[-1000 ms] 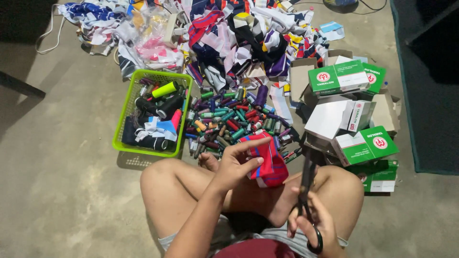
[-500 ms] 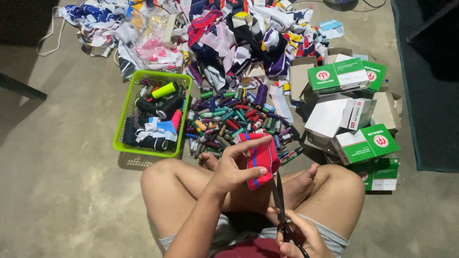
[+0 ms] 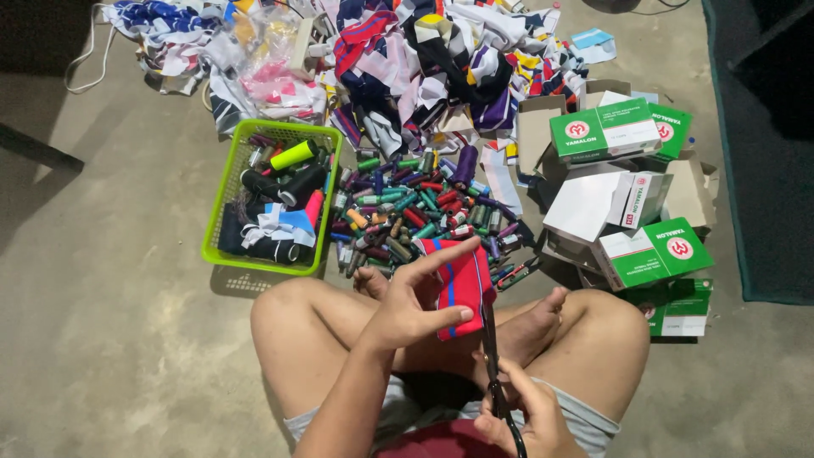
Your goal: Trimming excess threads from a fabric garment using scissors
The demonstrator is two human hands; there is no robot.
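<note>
My left hand pinches a red cloth piece with blue stripes, fingers spread along its top edge, thumb pressing its lower corner, over my crossed legs. My right hand, at five o'clock, grips black scissors, blades touching the cloth's edge. Thread spools lie at twelve o'clock, a green basket at ten.

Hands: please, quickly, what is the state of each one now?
Left hand: closed on red fabric piece with blue stripe.
Right hand: closed on dark metal scissors.
</note>
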